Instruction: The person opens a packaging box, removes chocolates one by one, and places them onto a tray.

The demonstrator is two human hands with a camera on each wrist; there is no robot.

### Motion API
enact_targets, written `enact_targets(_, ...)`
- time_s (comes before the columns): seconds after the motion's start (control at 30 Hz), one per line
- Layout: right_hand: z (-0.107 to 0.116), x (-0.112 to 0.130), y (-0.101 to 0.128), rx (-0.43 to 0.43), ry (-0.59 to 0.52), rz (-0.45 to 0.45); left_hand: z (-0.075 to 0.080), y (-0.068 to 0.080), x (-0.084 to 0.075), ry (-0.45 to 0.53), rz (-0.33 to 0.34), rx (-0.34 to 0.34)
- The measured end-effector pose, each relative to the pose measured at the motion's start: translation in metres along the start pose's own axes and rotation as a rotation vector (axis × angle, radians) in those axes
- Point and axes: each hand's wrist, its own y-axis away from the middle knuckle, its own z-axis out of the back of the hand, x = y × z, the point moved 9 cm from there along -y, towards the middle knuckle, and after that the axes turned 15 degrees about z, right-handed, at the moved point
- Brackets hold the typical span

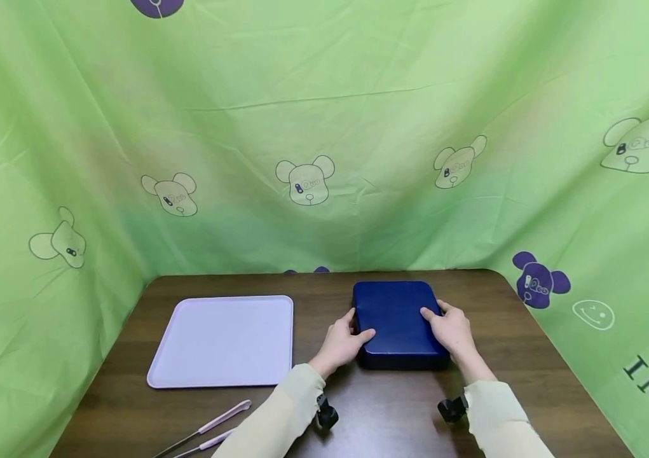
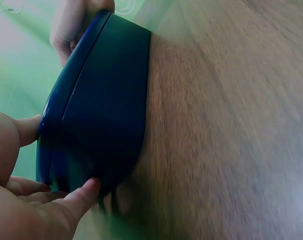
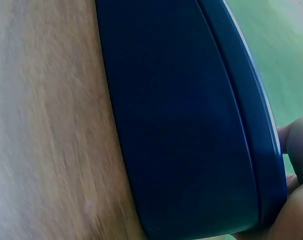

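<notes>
A dark blue lidded box [image 1: 395, 318] with rounded corners lies on the wooden table, right of the middle in the head view. My left hand [image 1: 340, 343] grips its left side, thumb on the lid's edge and fingers against the side wall. On the opposite side my right hand [image 1: 453, 327] holds the box the same way, its thumb on top. The lid seam runs along the side of the box [image 2: 99, 85] in the left wrist view. Close up in the right wrist view, the box wall [image 3: 176, 115] hides most of the right hand's fingers.
A flat lavender tray [image 1: 221, 343] lies left of the box. In front of it is a long metal utensil with two lavender-tipped arms [image 1: 224, 416], partly hidden by my left sleeve. A green printed curtain [image 1: 313, 235] hangs around the table's back and sides.
</notes>
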Motion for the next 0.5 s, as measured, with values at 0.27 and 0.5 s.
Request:
enact_targets(0.27, -0.014, 0.017, 0.004, 0.017, 0.016, 0.031, 0.018, 0.007, 0.011, -0.007, 0.036, -0.008)
enact_targets(0.5, -0.026, 0.031, 0.009, 0.022, 0.04, 0.07, 0.032, 0.015, 0.023, 0.027, 0.065, 0.003)
